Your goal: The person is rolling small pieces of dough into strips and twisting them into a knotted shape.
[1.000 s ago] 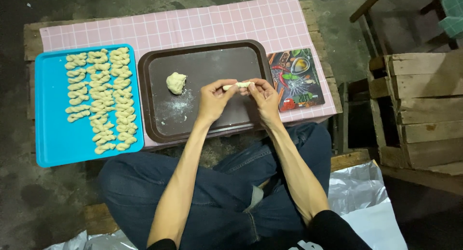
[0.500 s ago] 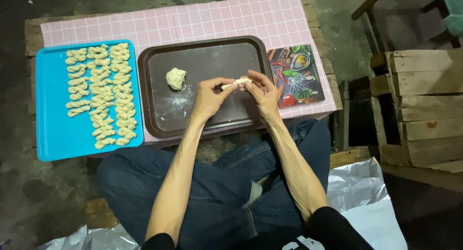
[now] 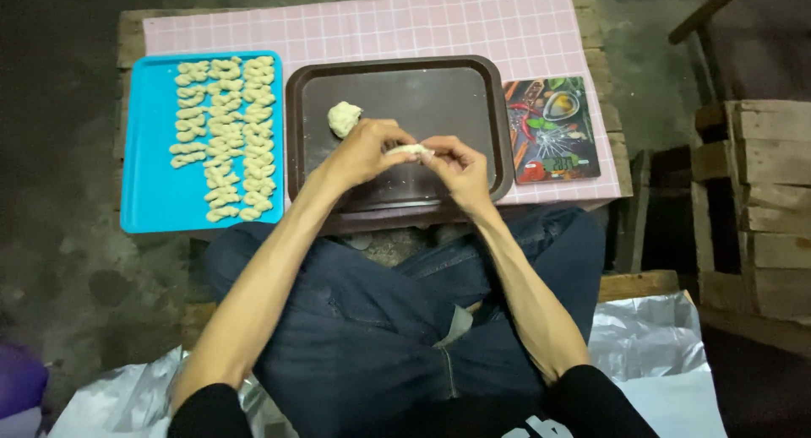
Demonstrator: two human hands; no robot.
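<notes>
At left, a bright blue plastic tray (image 3: pixel 148 193) holds rows of pale twisted dough pieces (image 3: pixel 226 134). Mid-frame, over a dark brown tray (image 3: pixel 473 92) bearing a small dough lump (image 3: pixel 343 118), the left hand (image 3: pixel 363 151) and right hand (image 3: pixel 460 169) pinch a pale dough strip (image 3: pixel 409 151) between them.

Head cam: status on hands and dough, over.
Left hand and right hand both pinching one dough strip over the brown tray. Dough lump sits apart on tray. Shaped pieces fill blue tray. Nothing obstructing.
</notes>
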